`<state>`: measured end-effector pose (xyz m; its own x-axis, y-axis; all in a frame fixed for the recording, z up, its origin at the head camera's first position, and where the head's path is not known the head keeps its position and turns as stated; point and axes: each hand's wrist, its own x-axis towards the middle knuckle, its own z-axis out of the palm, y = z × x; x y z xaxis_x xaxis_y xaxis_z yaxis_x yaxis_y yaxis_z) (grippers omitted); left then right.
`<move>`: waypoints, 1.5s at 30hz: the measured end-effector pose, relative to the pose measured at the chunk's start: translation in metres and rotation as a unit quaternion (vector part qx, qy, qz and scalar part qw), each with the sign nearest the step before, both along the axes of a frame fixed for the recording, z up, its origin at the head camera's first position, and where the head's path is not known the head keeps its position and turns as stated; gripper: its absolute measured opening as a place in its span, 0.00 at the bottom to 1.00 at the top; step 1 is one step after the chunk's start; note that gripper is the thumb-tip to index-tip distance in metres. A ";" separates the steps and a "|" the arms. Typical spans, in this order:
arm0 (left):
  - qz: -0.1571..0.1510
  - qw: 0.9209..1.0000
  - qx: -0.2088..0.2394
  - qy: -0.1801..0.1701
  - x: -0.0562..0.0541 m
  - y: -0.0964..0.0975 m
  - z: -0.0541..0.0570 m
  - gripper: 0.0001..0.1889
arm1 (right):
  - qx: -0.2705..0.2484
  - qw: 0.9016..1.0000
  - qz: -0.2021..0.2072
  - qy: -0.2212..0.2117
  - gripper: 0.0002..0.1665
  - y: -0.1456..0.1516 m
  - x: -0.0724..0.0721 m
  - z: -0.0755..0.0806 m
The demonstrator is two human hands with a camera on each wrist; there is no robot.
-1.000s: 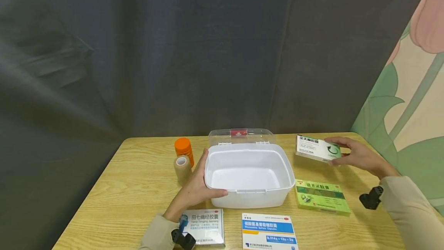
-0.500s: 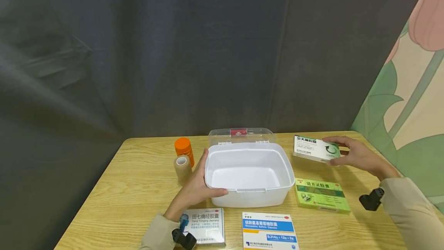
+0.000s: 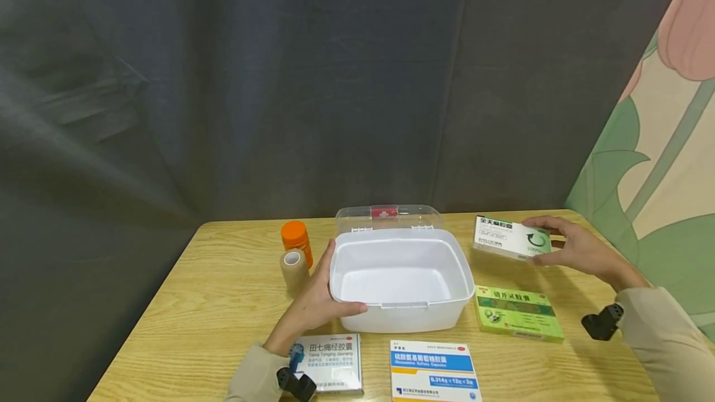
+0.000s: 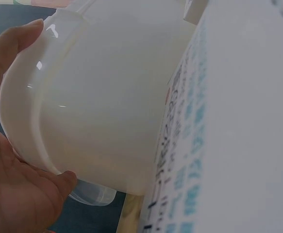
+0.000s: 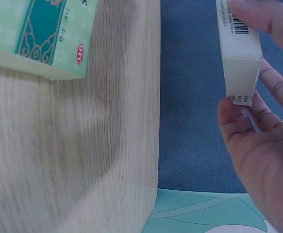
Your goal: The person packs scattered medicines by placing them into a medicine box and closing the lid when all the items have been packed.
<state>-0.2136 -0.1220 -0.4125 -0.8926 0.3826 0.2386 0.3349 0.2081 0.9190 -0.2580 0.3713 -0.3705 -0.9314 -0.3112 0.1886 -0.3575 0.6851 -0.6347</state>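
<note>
My left hand (image 3: 317, 301) grips the left front corner of a white plastic medicine box (image 3: 404, 320), thumb along the front rim and fingers up the left side. Its clear hinged lid (image 3: 357, 221) is folded back behind it, and the inside shows bare. In the left wrist view, the thumb and fingers span the rim of the box wall (image 4: 102, 97). Right of the box, my right hand (image 3: 583, 252) holds a white-and-green capsule carton (image 3: 505, 242) by its right end. The right wrist view shows the carton (image 5: 241, 75) between thumb and fingers, above the table.
A green carton (image 3: 519, 315) lies right of the plastic box. In front lie a blue-and-white carton (image 3: 432, 371) and a white carton (image 3: 329, 361), partly covered by the left wrist. An orange-capped bottle (image 3: 296, 237) and a tan bandage roll (image 3: 294, 272) stand left.
The held carton shifts slightly left, then back right, staying at about the same height. The left hand and the plastic box stay in place.
</note>
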 end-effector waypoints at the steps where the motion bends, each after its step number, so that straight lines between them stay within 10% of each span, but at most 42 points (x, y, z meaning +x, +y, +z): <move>1: -0.002 1.000 0.002 0.000 0.000 0.000 0.000 0.64 | -0.002 1.000 0.001 0.000 0.41 0.000 0.000 0.000; 45: -0.016 1.000 0.016 -0.009 -0.003 0.004 0.001 0.65 | 0.017 0.998 0.036 0.056 0.41 -0.048 0.008 0.033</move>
